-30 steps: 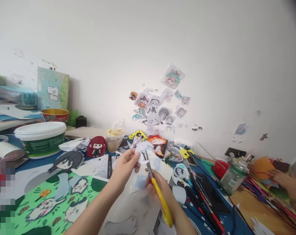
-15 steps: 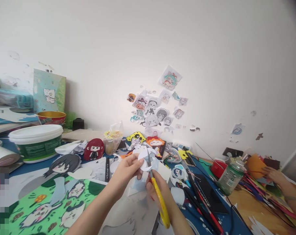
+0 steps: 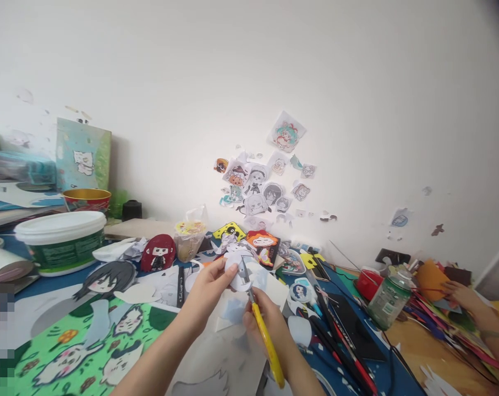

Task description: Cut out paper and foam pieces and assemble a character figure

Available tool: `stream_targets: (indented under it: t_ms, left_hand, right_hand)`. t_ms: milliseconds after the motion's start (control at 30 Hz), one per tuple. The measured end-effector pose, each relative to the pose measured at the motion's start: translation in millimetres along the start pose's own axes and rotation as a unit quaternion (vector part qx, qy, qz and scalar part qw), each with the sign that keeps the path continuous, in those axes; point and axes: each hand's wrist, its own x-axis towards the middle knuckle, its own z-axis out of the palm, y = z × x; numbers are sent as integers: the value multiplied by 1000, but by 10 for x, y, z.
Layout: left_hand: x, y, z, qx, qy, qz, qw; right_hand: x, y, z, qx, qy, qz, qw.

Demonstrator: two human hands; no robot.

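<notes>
My left hand [image 3: 217, 279] pinches a small white paper cutout [image 3: 234, 266] between thumb and fingers, held above the table. My right hand [image 3: 266, 319] is closed round a pair of scissors [image 3: 262, 329] with yellow handles. Their metal blades point up and away from me and lie at the paper's right side. Below both hands is a pale sheet [image 3: 216, 357] with faint grey shapes on it. Part of the right fingers is hidden behind the yellow handle.
Left lies a green painted sheet [image 3: 150, 338], with a white-lidded tub [image 3: 63, 242] behind it. Black and red pens [image 3: 340, 341] lie right, near a glass jar [image 3: 391, 300]. Another person's hand [image 3: 464, 297] holds orange paper [image 3: 433, 279] at far right. Drawings [image 3: 257, 181] hang on the wall.
The paper cutout and the scissor blades have shifted slightly left, and the paper has turned a little in my left fingers. The scissors stay in my right hand.
</notes>
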Motion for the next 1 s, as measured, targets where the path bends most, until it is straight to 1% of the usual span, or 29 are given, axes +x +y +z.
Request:
stream_targets:
  t_ms: [100, 267, 367, 433, 567, 767, 933, 1000]
  left_hand:
    - [1, 7, -23, -54, 18, -11, 998]
    - [23, 9, -46, -147, 45, -40, 987]
    - [42, 4, -54, -181, 62, -56, 980]
    - [48, 0, -61, -180, 66, -57, 980]
    - [38, 0, -70, -163, 55, -51, 984]
    - [18, -2, -58, -129, 36, -48, 990]
    - [23, -11, -61, -126, 53, -26, 990]
    - [30, -9, -66, -137, 46, -17, 989]
  right_hand:
    - [-2, -3, 2, 11, -5, 19, 1000]
    - [-4, 0, 19, 18, 11, 34, 999]
    - [-5, 11, 28, 20, 12, 36, 999]
    - [-5, 18, 26, 18, 17, 38, 999]
    - [-5, 25, 12, 18, 26, 41, 999]
    - [0, -8, -3, 22, 9, 50, 998]
    - [6, -53, -10, 21, 6, 40, 999]
    - [9, -43, -7, 18, 11, 37, 999]
